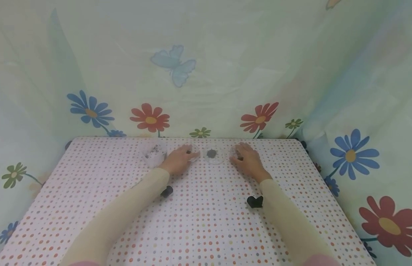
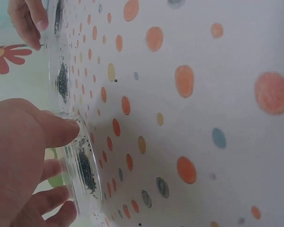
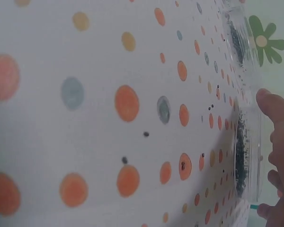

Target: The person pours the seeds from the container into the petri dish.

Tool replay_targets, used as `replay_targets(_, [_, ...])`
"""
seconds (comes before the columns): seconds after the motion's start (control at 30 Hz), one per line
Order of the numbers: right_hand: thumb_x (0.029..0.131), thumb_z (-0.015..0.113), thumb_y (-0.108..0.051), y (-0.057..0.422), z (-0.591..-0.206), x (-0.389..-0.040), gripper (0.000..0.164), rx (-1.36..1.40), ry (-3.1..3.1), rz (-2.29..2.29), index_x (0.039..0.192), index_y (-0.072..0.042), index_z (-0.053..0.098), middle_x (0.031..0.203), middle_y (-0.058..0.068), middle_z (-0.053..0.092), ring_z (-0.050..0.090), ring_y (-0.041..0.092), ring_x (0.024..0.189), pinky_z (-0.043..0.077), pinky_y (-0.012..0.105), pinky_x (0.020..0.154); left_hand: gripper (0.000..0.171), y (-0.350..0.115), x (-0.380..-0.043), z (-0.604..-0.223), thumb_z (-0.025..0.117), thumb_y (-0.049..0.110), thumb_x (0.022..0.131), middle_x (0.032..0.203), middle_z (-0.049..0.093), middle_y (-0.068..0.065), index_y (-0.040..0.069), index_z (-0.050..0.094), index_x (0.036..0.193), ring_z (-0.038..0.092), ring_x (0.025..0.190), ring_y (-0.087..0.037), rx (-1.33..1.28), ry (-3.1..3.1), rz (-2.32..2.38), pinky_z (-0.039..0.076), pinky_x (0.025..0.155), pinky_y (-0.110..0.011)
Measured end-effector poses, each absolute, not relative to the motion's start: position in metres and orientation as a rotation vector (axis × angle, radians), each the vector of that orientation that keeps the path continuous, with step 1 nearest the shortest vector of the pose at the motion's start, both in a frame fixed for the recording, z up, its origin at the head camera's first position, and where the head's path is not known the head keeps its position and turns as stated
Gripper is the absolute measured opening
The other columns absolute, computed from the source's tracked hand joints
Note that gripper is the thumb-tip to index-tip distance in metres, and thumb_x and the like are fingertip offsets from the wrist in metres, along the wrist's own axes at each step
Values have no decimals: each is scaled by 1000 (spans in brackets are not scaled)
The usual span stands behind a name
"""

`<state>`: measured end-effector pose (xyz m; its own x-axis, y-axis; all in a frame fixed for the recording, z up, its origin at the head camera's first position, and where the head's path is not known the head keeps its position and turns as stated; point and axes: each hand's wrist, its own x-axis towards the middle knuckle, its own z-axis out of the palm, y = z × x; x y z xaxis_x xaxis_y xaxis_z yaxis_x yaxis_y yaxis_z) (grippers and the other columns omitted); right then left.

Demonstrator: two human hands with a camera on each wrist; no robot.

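Note:
Three clear round petri dishes with dark grains stand in a row near the table's far edge. My left hand (image 1: 179,161) grips the left petri dish (image 2: 87,172), thumb at its near rim and fingers round the far side. The right petri dish (image 3: 244,151) is held by my right hand (image 1: 247,161), one fingertip at its end and the other fingers along its far side. Between the hands sits the middle petri dish (image 1: 212,154), with a dark heap of grains in it and neither hand on it.
Left of my left hand stands a clear container (image 1: 155,155) with small dark bits inside; its exact kind is hard to tell. Loose dark grains (image 3: 146,134) lie on the dotted tablecloth (image 1: 199,221). A flowered curtain (image 1: 206,92) hangs behind the table and along both sides.

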<state>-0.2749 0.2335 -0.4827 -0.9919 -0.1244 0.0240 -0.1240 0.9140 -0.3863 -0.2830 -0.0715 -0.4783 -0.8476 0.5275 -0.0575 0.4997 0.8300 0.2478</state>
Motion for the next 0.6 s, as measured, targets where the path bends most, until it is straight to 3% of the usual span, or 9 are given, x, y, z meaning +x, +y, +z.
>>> replay_targets(0.6, [93,61,-40,227,-482,-260,65,-349,3101,-509,145,-7,41,154,19,33,27,39,145,16,60,119,54,-77,-280,-473,49,23,101,160,24,-10,26,32,152,22,149,-29,873,2850,232,26,121,-47])
